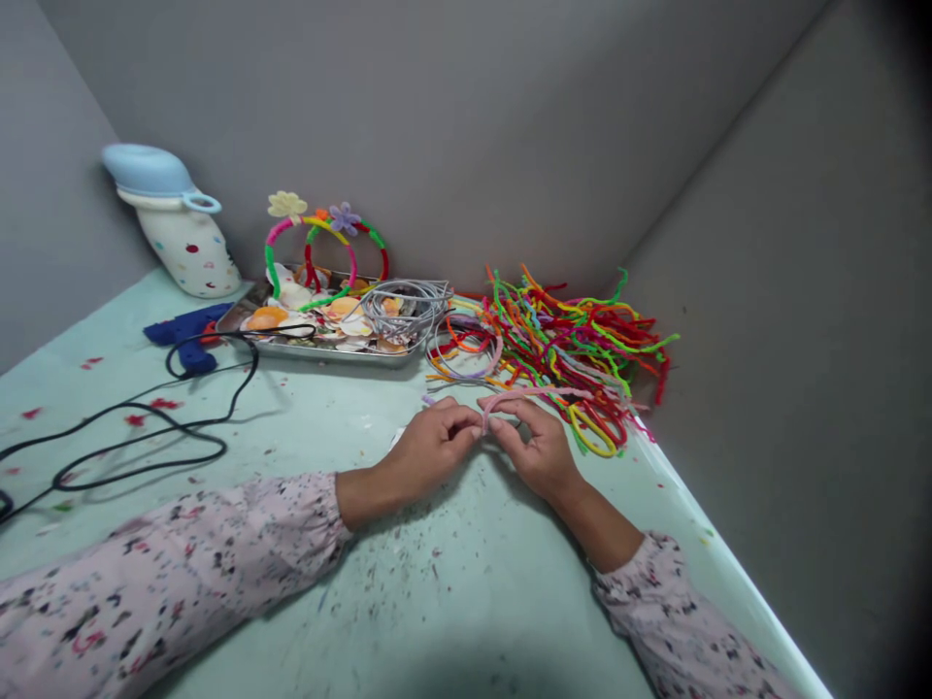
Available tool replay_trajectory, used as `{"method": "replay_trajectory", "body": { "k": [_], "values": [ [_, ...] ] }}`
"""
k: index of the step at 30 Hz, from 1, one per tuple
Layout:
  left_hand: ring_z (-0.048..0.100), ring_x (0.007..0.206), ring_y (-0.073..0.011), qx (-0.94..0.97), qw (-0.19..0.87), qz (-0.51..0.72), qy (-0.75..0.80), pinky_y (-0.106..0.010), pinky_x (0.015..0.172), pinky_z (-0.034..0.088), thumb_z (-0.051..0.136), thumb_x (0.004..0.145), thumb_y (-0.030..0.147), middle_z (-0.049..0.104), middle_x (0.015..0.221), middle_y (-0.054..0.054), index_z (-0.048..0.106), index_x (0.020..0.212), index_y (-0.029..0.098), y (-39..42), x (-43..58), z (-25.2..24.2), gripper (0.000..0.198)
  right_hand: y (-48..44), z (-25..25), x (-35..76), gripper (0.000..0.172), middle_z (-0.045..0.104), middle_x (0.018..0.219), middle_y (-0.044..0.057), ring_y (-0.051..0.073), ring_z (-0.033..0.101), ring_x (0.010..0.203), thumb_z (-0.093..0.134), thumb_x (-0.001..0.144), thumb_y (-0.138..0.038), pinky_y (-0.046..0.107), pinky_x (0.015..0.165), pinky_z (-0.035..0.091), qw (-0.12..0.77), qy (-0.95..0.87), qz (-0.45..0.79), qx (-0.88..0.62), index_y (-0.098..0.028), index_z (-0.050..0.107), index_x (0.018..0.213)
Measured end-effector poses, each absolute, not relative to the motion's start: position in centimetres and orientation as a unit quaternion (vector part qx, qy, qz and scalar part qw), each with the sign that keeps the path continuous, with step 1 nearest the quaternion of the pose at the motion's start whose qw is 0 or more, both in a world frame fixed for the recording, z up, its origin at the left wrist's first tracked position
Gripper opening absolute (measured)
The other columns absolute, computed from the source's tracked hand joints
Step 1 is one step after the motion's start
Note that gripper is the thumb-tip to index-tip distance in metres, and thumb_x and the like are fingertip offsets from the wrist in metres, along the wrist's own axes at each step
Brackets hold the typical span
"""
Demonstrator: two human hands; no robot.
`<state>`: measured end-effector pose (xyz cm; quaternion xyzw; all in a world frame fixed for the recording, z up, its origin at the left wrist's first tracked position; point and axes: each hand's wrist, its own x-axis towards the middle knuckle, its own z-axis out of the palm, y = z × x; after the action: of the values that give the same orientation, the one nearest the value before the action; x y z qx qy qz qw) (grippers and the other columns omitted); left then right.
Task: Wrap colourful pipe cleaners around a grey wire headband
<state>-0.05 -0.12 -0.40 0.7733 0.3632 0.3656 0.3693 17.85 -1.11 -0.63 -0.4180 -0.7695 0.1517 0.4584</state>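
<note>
A pink pipe cleaner [539,391] is pinched between the fingertips of my left hand [429,447] and my right hand [535,447], just above the table. It bends where the two hands meet, and its long free end runs right over my right hand. A short purple tip [429,399] shows behind my left hand; what it belongs to is hidden. Just beyond my hands lies a ring of grey wire [444,373] partly covered in pink and purple. To the right spreads a big heap of multicoloured pipe cleaners [560,335].
A metal tray [342,359] holds round paper pieces, a coil of grey wire [408,309] and two colourful flower-topped hoops [354,262]. A blue glue gun [190,335] trails a black cord [225,417] across the left. A white bottle [189,248] with a blue lid stands behind.
</note>
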Motion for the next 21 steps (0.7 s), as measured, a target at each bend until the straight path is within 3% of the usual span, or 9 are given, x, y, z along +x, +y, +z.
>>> {"method": "replay_trajectory", "body": {
  "k": [4, 10, 17, 21],
  "values": [
    [0.052, 0.078, -0.0163, 0.777, 0.367, 0.358, 0.365, -0.028, 0.071, 0.039, 0.048, 0.087, 0.023, 0.057, 0.074, -0.001, 0.066, 0.080, 0.018, -0.20, -0.07, -0.21, 0.021, -1.12, -0.75, 17.78, 0.007, 0.070, 0.088, 0.004, 0.020, 0.065, 0.088, 0.060, 0.083, -0.021, 0.036, 0.083, 0.052, 0.463, -0.770, 0.144, -0.415, -0.022, 0.065, 0.087],
    [0.052, 0.079, -0.0165, 0.776, 0.372, 0.357, 0.363, -0.028, 0.073, 0.039, 0.047, 0.087, 0.025, 0.057, 0.076, -0.001, 0.067, 0.082, 0.018, -0.17, -0.08, -0.19, 0.021, -1.34, -0.63, 17.78, 0.012, 0.070, 0.096, 0.006, 0.020, 0.065, 0.093, 0.059, 0.084, -0.022, 0.036, 0.085, 0.052, 0.454, -0.766, 0.173, -0.422, -0.021, 0.065, 0.094],
    [0.052, 0.079, -0.0163, 0.775, 0.371, 0.345, 0.377, -0.028, 0.073, 0.039, 0.048, 0.086, 0.022, 0.056, 0.076, -0.002, 0.064, 0.079, 0.017, -0.29, -0.04, -0.14, 0.019, -1.40, -0.41, 17.54, 0.009, 0.070, 0.091, 0.006, 0.019, 0.065, 0.089, 0.057, 0.084, -0.019, 0.035, 0.083, 0.052, 0.482, -0.761, 0.187, -0.392, -0.020, 0.065, 0.085],
    [0.052, 0.079, -0.0163, 0.779, 0.366, 0.343, 0.375, -0.028, 0.072, 0.038, 0.046, 0.087, 0.023, 0.056, 0.075, -0.001, 0.064, 0.079, 0.017, -0.27, -0.04, -0.14, 0.021, -1.48, -0.43, 17.73, 0.011, 0.069, 0.097, 0.007, 0.020, 0.064, 0.094, 0.058, 0.084, -0.020, 0.036, 0.086, 0.051, 0.461, -0.764, 0.190, -0.409, -0.020, 0.065, 0.092]
  ]
}}
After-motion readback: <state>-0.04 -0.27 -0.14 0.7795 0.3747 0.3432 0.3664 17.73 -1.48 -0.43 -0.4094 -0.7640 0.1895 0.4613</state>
